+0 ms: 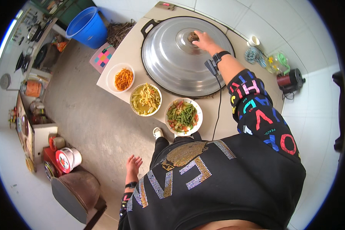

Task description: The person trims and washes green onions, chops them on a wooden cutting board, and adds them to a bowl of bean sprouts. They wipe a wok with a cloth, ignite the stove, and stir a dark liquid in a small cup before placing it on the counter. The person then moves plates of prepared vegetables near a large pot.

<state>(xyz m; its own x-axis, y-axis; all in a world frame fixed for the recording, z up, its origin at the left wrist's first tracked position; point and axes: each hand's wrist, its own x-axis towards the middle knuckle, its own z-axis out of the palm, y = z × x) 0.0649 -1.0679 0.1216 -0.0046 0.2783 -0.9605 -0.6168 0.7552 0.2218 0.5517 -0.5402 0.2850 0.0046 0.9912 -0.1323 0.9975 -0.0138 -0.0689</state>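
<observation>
A large domed metal lid (pixel 166 60) covers a round pan set into the tiled stove top. My right hand (pixel 204 41) reaches over it with thumb and fingers around its brown knob (pixel 193 37). On the wrist is a black strap with a cable. My left hand (pixel 134 164) hangs beside my body over the floor, holding nothing, its fingers apart. Along the near edge of the stove stand a bowl of green beans with red pieces (pixel 184 116), a bowl of pale yellow strips in liquid (pixel 145 99) and a white bowl of orange shreds (pixel 123 79).
At the right wall are a white cup (pixel 253 41), a bundled blue cloth (pixel 254 54), a glass jug with a green handle (pixel 277 62) and a dark red appliance (pixel 289 80). A blue bucket (pixel 87 27) and pink stool (pixel 102 57) stand left of the stove. A lidded pail (pixel 69 159) is lower left.
</observation>
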